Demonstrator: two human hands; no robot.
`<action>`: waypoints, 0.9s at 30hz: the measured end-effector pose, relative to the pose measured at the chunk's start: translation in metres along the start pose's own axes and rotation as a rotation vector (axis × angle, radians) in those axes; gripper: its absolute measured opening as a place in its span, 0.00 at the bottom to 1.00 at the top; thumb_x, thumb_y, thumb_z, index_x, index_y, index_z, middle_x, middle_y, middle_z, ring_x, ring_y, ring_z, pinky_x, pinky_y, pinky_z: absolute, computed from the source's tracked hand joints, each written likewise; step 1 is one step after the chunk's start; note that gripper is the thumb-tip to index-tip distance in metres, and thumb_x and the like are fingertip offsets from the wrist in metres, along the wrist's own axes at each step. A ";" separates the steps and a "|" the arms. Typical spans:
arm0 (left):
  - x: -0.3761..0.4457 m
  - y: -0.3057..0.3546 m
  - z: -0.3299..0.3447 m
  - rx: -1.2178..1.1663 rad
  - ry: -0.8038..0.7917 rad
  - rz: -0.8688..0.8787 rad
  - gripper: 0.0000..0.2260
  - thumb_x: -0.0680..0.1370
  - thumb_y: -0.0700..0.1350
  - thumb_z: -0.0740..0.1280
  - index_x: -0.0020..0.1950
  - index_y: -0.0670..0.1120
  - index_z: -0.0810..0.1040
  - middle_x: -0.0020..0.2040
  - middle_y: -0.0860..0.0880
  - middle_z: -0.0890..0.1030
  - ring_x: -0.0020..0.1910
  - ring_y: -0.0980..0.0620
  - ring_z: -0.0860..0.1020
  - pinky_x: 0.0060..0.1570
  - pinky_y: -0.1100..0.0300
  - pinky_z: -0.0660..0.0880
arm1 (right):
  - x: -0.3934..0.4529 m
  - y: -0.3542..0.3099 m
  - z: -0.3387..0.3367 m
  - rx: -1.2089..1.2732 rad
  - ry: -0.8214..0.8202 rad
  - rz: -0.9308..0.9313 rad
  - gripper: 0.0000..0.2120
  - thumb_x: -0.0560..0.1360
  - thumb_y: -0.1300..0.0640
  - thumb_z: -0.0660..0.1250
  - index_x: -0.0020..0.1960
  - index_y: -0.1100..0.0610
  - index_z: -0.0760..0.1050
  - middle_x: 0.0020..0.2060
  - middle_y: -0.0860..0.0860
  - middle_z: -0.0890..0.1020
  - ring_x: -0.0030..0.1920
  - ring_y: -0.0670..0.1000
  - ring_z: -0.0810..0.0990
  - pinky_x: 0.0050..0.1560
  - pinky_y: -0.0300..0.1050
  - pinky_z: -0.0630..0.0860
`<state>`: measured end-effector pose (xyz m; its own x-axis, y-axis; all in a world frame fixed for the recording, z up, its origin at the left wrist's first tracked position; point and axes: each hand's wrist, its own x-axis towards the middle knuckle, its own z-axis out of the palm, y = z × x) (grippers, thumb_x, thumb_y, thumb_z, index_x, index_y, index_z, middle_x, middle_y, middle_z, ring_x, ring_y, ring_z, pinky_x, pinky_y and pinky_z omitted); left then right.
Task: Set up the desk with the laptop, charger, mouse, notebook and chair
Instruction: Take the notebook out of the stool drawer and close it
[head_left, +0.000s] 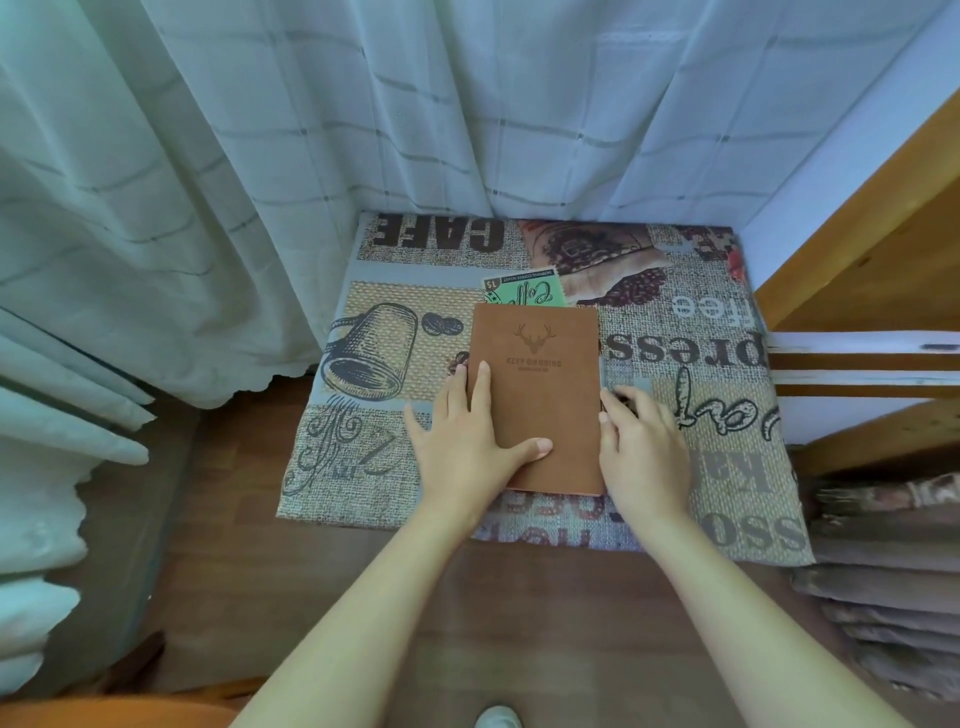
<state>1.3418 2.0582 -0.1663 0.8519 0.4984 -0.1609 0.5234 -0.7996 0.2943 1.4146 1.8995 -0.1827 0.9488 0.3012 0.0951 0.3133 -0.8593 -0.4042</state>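
Sheer checked curtains (322, 130) fill the top and left, hiding whatever lies behind them and draping over the tabletop's (717, 322) far edge. A wooden shelf unit (872, 249) is cut off at the right edge, with folded fabric (883, 571) stacked low beside it, too blurred to identify. The floor (467, 613) is dark wood. The small tabletop wears a coffee-print cloth (its lettering runs upside down from here, partly covered). A brown notebook (545, 395) lies flat near the middle of it, its embossed deer head clear but the small text beneath hard to read. The left hand (462, 441) rests flat and spread on the notebook's left edge, thumb across the cover. The right hand (644, 441) curls at the right edge, fingertips touching it; whether it grips cannot be told. A pale shoe tip (497, 717) is cut off at the bottom.
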 end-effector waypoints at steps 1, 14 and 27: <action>0.000 0.000 0.000 -0.001 0.002 -0.001 0.49 0.66 0.76 0.59 0.78 0.54 0.45 0.79 0.50 0.51 0.77 0.52 0.50 0.72 0.38 0.44 | 0.000 0.000 0.000 0.012 -0.001 0.005 0.15 0.75 0.61 0.63 0.61 0.57 0.77 0.59 0.53 0.78 0.59 0.57 0.74 0.53 0.54 0.74; -0.001 0.003 -0.002 -0.042 -0.028 0.030 0.46 0.69 0.73 0.61 0.79 0.53 0.47 0.79 0.46 0.50 0.77 0.49 0.50 0.72 0.40 0.47 | 0.007 -0.004 -0.008 -0.013 -0.040 0.012 0.20 0.75 0.62 0.64 0.66 0.53 0.73 0.59 0.51 0.78 0.59 0.56 0.74 0.49 0.53 0.77; 0.004 0.002 -0.015 -1.103 -0.026 -0.273 0.33 0.70 0.39 0.75 0.71 0.52 0.65 0.63 0.53 0.74 0.54 0.56 0.79 0.51 0.54 0.80 | 0.007 -0.001 -0.006 0.152 0.074 0.099 0.17 0.71 0.70 0.65 0.58 0.59 0.79 0.48 0.56 0.84 0.45 0.58 0.82 0.45 0.52 0.80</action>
<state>1.3461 2.0641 -0.1529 0.7184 0.5934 -0.3629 0.4011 0.0728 0.9131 1.4217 1.8998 -0.1763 0.9769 0.1820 0.1120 0.2135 -0.8092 -0.5474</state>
